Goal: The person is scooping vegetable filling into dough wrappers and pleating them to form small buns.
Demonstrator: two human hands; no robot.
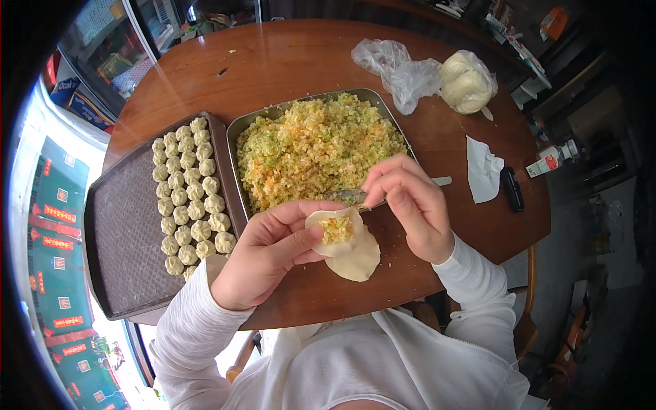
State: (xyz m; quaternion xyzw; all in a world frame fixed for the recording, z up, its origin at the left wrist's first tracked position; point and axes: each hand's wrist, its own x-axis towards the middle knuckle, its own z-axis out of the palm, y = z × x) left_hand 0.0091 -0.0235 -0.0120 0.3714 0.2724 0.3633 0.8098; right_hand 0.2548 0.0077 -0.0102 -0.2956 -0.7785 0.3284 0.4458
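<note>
My left hand (266, 249) is closed on a round dough wrapper (347, 244), its thumb near the filling. A small heap of chopped filling (336, 230) sits in the wrapper. Below it shows a second, larger piece of dough (357, 263); whether the hand holds that too I cannot tell. My right hand (413, 208) is at the wrapper's upper right edge, thumb and fingertips drawn together; what they pinch is unclear. A flat-bladed metal spreader (350, 196) with a pale handle end runs behind this hand, touching the filling. A metal pan (234, 160) heaped with yellow-green filling (318, 147) stands just beyond.
On the left, a dark baking tray (126, 225) carries rows of pleated buns (195, 189). Across the wooden table (273, 55) lie a crumpled plastic bag (400, 72), bagged dough (468, 82), a white tissue (484, 169), a black object (512, 189) and a white bottle (552, 158).
</note>
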